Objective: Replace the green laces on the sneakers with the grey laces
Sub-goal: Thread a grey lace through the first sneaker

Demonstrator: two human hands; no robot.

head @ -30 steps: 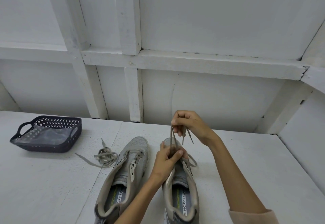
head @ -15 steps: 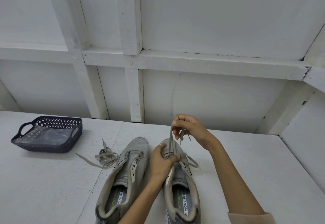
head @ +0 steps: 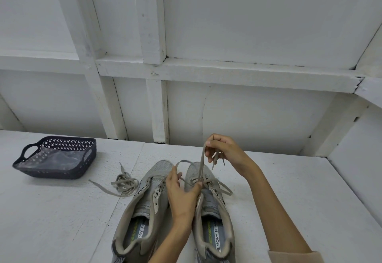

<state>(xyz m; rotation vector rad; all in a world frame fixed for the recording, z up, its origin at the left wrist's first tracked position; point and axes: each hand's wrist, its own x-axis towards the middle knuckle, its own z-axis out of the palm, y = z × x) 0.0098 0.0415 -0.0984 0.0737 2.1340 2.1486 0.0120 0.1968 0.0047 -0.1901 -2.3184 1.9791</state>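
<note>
— Hands at 6 o'clock: what does each hold?
— Left hand point(head: 182, 192) pinches the grey lace point(head: 201, 165) where it crosses the toe-end eyelets of the right sneaker point(head: 215, 219). Right hand point(head: 225, 151), just beyond at 1 o'clock from it, grips both strands raised, tips dangling. The hands are apart, each closed on the lace. Left sneaker point(head: 142, 209), beside its pair at 9 o'clock, shows bare eyelets.
— How will the lace handle?
— Judged light, limp and flat: it twists, and slips back through eyelets unless kept taut. The best hold is near the stiff tips, for feeding. The sneakers look light and may slide on the desk point(head: 289, 190), so one hand should steady the upper.
— Farther out?
— Loose lace coil point(head: 125, 184), greyish, at 10 o'clock from the sneakers; dark basket point(head: 62, 172) beyond it, well apart. No green lace is discernible.
</note>
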